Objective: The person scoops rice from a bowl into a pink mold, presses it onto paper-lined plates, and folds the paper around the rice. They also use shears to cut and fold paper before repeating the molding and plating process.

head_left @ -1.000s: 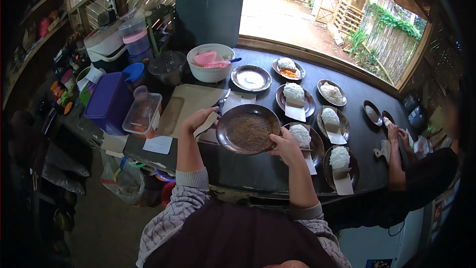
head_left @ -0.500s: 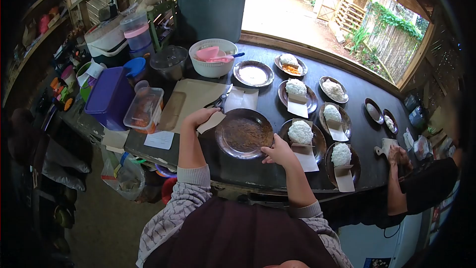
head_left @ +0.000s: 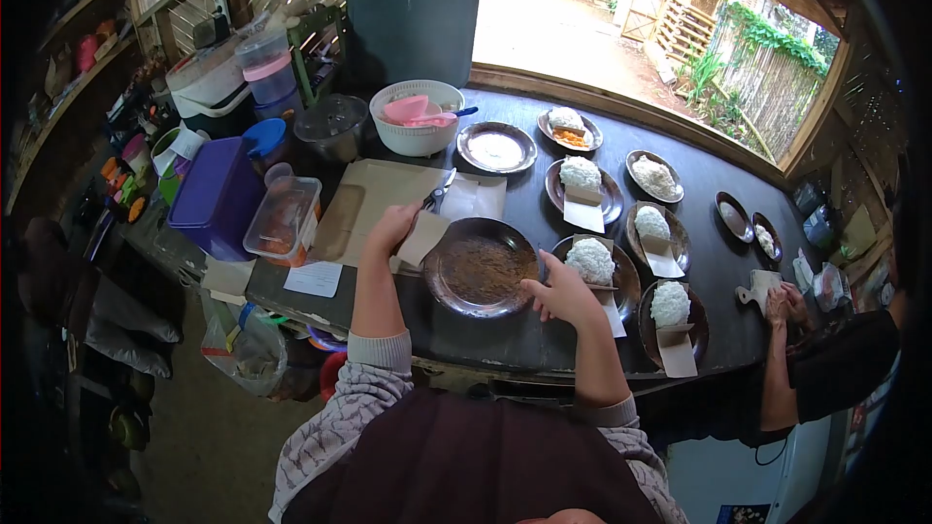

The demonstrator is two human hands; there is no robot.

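Note:
A brown plate (head_left: 481, 267) with a worn, rusty-looking middle lies on the dark table in front of me. My right hand (head_left: 566, 291) is at its right rim, fingers apart, thumb and fingertips close to the edge. Between the fingers of my left hand (head_left: 393, 225) is a piece of brown paper (head_left: 421, 238), which overlaps the plate's left rim. Just beyond that hand lie scissors (head_left: 439, 192) with dark handles. Close to my right hand, a mound of white rice (head_left: 589, 260) sits on paper on another brown plate.
Several plates of rice (head_left: 651, 223) stand to the right. Brown paper sheets (head_left: 383, 184), a white basket (head_left: 416, 141), a purple box (head_left: 218, 196) and a clear container (head_left: 283, 223) are at left. At far right, another person's hands (head_left: 782, 305) are at a small board (head_left: 757, 288).
My right hand has loosened from the plate's rim and shifted slightly right, fingers spreading. The paper in my left hand has moved a little right and up.

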